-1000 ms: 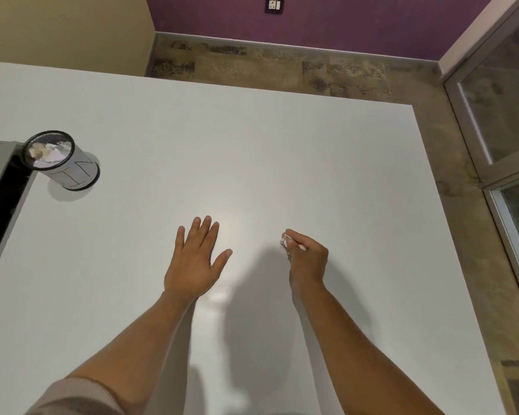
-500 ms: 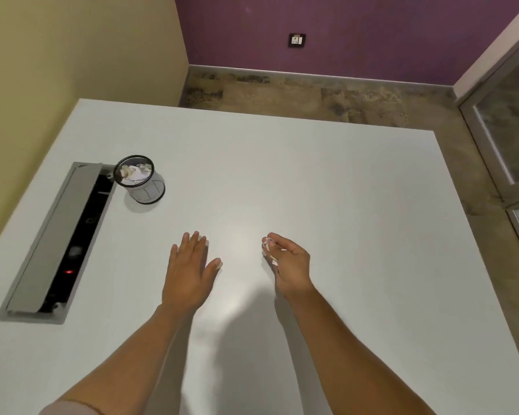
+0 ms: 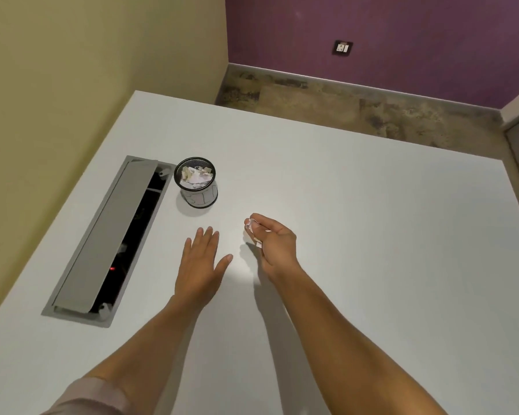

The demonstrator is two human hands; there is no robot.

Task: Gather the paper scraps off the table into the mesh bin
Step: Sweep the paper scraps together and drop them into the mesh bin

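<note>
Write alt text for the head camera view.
A right hand holds paper scraps above a white table; the left hand is open, near a mesh bin holding crumpled paper.

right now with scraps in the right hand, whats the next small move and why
Probably carry the right hand forward and left until it is over the round black mesh bin, then let go. Its grip already pinches white crumpled paper scraps, the bin stands open-topped nearby, and the flat left hand holds nothing.
</note>
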